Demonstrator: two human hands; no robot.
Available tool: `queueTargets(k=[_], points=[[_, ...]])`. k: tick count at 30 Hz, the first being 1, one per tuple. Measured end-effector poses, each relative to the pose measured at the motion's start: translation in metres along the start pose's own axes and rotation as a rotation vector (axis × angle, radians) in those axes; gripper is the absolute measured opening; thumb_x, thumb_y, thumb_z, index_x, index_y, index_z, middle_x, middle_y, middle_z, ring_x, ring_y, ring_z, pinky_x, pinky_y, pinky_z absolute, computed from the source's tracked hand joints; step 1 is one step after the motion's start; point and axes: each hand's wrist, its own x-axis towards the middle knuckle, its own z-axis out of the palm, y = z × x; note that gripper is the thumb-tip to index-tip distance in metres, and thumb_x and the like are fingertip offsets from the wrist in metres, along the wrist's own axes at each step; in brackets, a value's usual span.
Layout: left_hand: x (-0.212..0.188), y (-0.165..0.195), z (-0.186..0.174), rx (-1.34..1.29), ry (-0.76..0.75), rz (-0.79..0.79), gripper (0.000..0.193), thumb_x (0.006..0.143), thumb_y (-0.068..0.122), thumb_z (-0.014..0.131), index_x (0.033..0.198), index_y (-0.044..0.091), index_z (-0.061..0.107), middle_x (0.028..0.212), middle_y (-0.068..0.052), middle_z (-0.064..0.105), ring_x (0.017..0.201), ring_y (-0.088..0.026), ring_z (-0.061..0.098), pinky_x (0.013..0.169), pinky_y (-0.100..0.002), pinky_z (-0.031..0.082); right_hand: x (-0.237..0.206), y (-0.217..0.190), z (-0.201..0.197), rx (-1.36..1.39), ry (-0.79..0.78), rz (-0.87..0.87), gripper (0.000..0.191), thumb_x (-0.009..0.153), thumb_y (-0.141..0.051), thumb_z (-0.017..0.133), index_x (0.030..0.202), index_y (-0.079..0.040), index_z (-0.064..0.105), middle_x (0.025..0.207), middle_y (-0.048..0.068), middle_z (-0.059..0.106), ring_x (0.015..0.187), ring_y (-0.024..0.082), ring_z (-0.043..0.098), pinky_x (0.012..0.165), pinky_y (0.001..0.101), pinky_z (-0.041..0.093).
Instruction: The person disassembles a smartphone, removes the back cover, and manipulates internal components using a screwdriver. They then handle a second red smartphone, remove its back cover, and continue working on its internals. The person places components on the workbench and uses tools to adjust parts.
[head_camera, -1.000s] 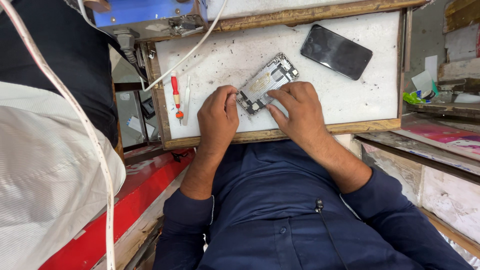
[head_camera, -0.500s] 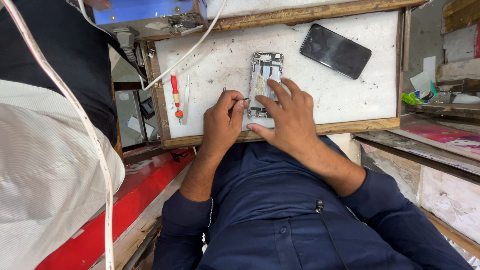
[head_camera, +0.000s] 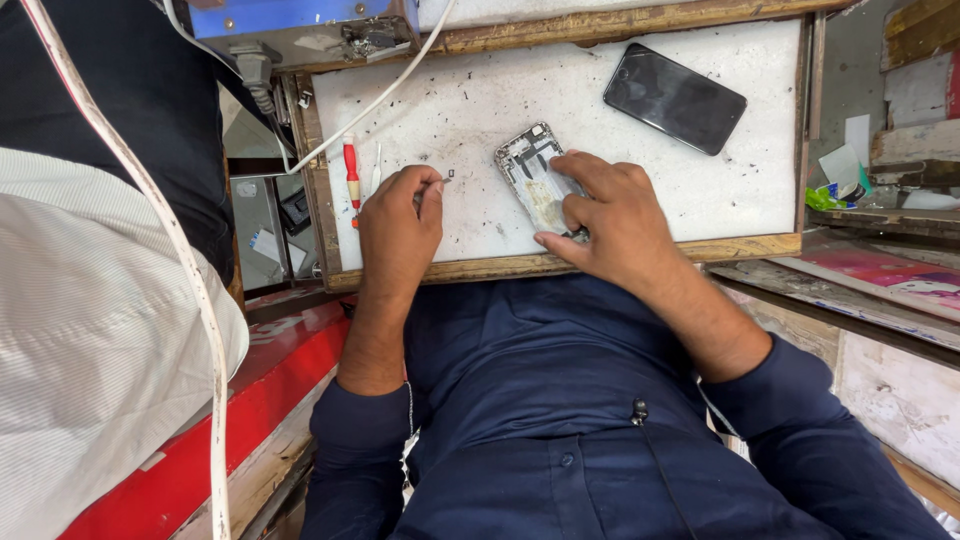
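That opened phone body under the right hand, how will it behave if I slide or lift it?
The opened phone body looks stiff and flat, so it should slide, not roll, on the white tray. With its insides exposed, it is probably fragile; the right hand grips its edges. The left hand pinches a thin tool.

1. Opened phone (head_camera: 535, 180): lower half hidden under the right hand (head_camera: 610, 215).
2. Thin tool (head_camera: 432, 186) in the left hand (head_camera: 398, 225): only its tip shows; kind cannot be told.
3. Small dark specks (head_camera: 452, 172) on the worktop (head_camera: 480, 110): too small to identify.
4. White cable (head_camera: 150, 200): cut off at top and bottom edges.
5. Green packet (head_camera: 830, 195), right: partly hidden.
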Motion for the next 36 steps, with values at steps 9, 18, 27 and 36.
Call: queueTargets(k=[9, 18, 27, 36], points=[[0.003, 0.028, 0.016, 0.008, 0.053, 0.207, 0.022, 0.094, 0.014, 0.075, 0.116, 0.01, 0.071, 0.104, -0.009, 0.07, 0.084, -0.028, 0.073, 0.071, -0.038, 0.059, -0.009, -0.01, 0.007, -0.098, 0.128, 0.06, 0.055, 0.076, -0.029, 0.088, 0.121, -0.005, 0.066, 0.147, 0.022, 0.052, 0.142, 0.041, 0.043, 0.12, 0.0597, 0.031], [0.019, 0.039, 0.051, 0.125, -0.026, 0.208, 0.021, 0.095, 0.022, 0.074, 0.113, 0.011, 0.073, 0.104, -0.005, 0.067, 0.082, -0.027, 0.072, 0.069, -0.04, 0.058, -0.008, 0.002, -0.001, 0.023, 0.151, 0.059, 0.051, 0.074, -0.02, 0.083, 0.12, -0.005, 0.067, 0.147, 0.019, 0.055, 0.135, 0.039, 0.048, 0.116, 0.054, 0.036], [0.013, 0.035, 0.058, 0.128, -0.146, 0.112, 0.012, 0.094, 0.02, 0.076, 0.099, 0.011, 0.072, 0.09, -0.003, 0.069, 0.071, -0.018, 0.072, 0.06, -0.034, 0.056, -0.005, 0.007, -0.009, 0.041, 0.063, 0.065, 0.045, 0.076, -0.011, 0.076, 0.12, -0.009, 0.068, 0.151, 0.016, 0.053, 0.138, 0.035, 0.045, 0.117, 0.051, 0.032], [0.018, 0.038, 0.05, 0.033, 0.01, 0.308, 0.034, 0.088, 0.021, 0.079, 0.117, 0.01, 0.066, 0.101, -0.009, 0.071, 0.077, -0.028, 0.072, 0.065, -0.039, 0.058, -0.004, 0.024, -0.023, 0.085, -0.055, -0.015, 0.047, 0.074, -0.007, 0.07, 0.121, -0.011, 0.068, 0.153, 0.014, 0.052, 0.139, 0.035, 0.043, 0.114, 0.0485, 0.03]])
